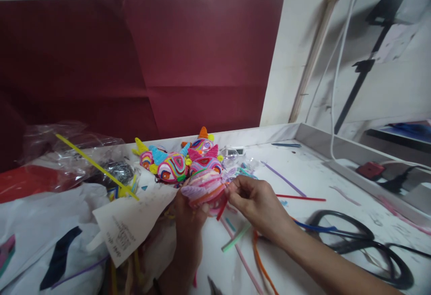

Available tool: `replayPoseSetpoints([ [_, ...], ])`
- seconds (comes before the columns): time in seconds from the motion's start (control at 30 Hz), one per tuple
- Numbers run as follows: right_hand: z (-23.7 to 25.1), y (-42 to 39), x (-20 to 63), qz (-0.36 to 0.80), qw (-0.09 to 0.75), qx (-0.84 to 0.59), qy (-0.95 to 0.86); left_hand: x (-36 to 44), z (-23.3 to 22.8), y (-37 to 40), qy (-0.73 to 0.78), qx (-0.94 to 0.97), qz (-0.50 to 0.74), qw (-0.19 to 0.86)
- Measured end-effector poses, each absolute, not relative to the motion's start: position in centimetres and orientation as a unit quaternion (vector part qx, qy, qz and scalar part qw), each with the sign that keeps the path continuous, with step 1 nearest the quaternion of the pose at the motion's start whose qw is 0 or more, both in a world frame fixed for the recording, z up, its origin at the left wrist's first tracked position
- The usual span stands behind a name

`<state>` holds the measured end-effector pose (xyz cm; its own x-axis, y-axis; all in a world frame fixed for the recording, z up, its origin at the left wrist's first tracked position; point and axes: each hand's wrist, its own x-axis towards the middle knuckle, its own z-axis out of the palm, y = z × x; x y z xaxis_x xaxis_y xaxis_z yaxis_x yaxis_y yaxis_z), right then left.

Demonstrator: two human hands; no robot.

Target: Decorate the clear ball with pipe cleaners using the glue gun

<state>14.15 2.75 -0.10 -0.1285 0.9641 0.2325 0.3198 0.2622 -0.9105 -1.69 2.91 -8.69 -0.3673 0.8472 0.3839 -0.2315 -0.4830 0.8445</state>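
Note:
My left hand [190,216] is wrapped round a pink and lilac striped craft head [207,191] built from fuzzy pipe cleaners, with a lilac pointed ear. At its right edge, my right hand [251,196] is closed in a pinch. A short red pipe cleaner [222,208] slants down from those fingertips across the head's lower side. Just behind are several finished-looking animal heads in bright stripes, among them a pink-eared one [204,165] and a blue-eared one [171,167]. The underside of the held head is hidden by my left fingers.
Loose pipe cleaners lie about: green [235,239], orange [261,259], purple [284,179] and red [301,197]. Black-handled scissors [357,236] lie right. A printed paper [129,227], a yellow pipe cleaner [97,167] and plastic bags [70,147] are left. A raised ledge [363,169] edges the table.

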Motion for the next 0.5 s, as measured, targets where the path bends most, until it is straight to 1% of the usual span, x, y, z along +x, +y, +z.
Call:
replayPoseSetpoints([
  [0.33,-0.5,3.3,14.6,0.362,0.434,-0.484,-0.668,-1.1,-8.8,2.8,0.352,0.413,0.752,0.373],
  [0.5,-0.4,4.1,14.6,0.409,0.426,-0.469,-0.656,-1.1,-8.3,2.9,0.347,0.398,0.753,0.392],
])
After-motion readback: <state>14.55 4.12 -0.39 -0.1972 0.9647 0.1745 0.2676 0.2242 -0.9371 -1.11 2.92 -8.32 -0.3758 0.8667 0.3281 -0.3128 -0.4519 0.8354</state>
